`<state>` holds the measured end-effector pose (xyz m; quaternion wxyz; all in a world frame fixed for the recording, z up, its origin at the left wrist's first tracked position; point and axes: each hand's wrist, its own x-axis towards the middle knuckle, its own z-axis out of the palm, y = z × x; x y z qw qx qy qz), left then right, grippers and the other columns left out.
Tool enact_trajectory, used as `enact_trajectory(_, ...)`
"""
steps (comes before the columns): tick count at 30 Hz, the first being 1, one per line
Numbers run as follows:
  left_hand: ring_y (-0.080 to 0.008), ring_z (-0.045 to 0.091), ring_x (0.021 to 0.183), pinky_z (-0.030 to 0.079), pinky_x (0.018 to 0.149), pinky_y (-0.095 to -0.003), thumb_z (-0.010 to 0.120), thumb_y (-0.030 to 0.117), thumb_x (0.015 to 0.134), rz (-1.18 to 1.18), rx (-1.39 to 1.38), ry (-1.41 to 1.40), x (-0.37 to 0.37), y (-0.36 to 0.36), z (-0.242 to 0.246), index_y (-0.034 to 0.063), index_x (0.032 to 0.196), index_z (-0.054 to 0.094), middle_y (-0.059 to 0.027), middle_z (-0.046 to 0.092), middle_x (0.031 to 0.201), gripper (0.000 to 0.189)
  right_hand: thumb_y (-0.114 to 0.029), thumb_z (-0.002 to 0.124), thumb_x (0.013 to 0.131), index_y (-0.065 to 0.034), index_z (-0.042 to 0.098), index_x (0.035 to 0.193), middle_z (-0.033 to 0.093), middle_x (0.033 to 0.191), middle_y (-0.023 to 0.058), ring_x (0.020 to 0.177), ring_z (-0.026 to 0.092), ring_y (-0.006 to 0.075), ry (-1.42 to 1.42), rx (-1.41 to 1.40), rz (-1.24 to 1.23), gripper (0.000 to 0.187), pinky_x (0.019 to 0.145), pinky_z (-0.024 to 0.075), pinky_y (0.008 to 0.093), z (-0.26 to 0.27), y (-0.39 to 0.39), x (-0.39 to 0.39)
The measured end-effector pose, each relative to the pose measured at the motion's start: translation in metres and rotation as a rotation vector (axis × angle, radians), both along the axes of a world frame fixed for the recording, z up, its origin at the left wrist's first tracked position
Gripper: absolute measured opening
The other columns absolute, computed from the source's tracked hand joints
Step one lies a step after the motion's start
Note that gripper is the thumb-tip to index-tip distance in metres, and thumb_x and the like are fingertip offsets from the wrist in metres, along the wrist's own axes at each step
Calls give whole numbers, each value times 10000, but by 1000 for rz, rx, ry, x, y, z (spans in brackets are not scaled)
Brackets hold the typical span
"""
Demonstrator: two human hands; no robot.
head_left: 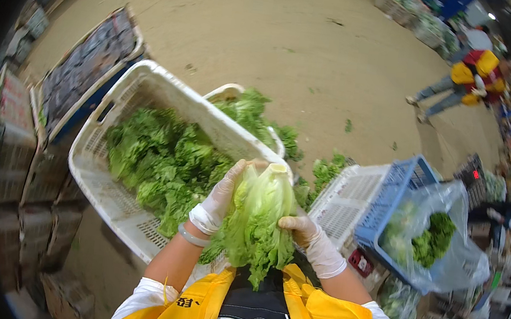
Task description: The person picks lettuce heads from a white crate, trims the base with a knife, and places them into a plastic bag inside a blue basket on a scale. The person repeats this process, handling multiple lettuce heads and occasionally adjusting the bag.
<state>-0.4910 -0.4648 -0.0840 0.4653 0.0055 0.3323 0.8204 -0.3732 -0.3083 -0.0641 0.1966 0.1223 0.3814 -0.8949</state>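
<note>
A head of green leaf lettuce (263, 212) hangs between my two gloved hands, its pale cut stem uppermost and its leaves pointing down towards my chest. My left hand (225, 194) grips it on the left side near the stem, with some fingers hidden behind it. Lower on the right side, my right hand (306, 234) holds it, the thumb lying across the leaves. Beneath and to the left is a large white plastic crate (90, 155), tilted in view, with loose lettuce (165, 158) inside.
At the right, a blue plastic crate (371, 224) lined with a clear plastic bag (457, 258) holds greens. More lettuce (247, 106) lies beyond the white crate. Stacked crates (10, 155) stand at the left. Two people (472, 80) are visible at the right, one standing on the floor (274, 34).
</note>
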Motion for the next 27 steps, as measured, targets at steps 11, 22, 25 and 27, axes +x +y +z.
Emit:
enact_trajectory(11,-278,476,1244,395,1047,-436,439,603,913,-381,207,-204,73,83,23,44,1409,383,-148,449,1391,750,-311,732,752,-54,367,1415,541,1307,111,1181,541,225,130,-157,-477,800,1026,433,382,10,31,126)
enact_trajectory(22,-225,406,1291,343,1076,-375,632,278,888,-478,29,651,236,303,38,30,1378,414,-148,429,1402,591,-309,789,741,-44,498,1272,591,1118,75,1013,580,208,79,620,-1531,661,892,489,332,71,231,357)
enact_trajectory(25,-244,447,1265,393,1039,-362,681,187,852,-610,93,938,285,397,30,33,1395,382,-162,475,1362,639,-215,818,717,-31,468,1303,571,1153,71,1021,569,206,251,833,-1755,707,913,474,329,74,304,383)
enact_trajectory(27,-276,510,1202,424,1008,-374,715,246,814,-270,-111,1568,311,446,18,44,1422,335,-183,526,1302,745,-178,827,705,-22,449,1319,565,1169,73,1027,567,207,284,950,-1816,738,926,466,334,71,336,393)
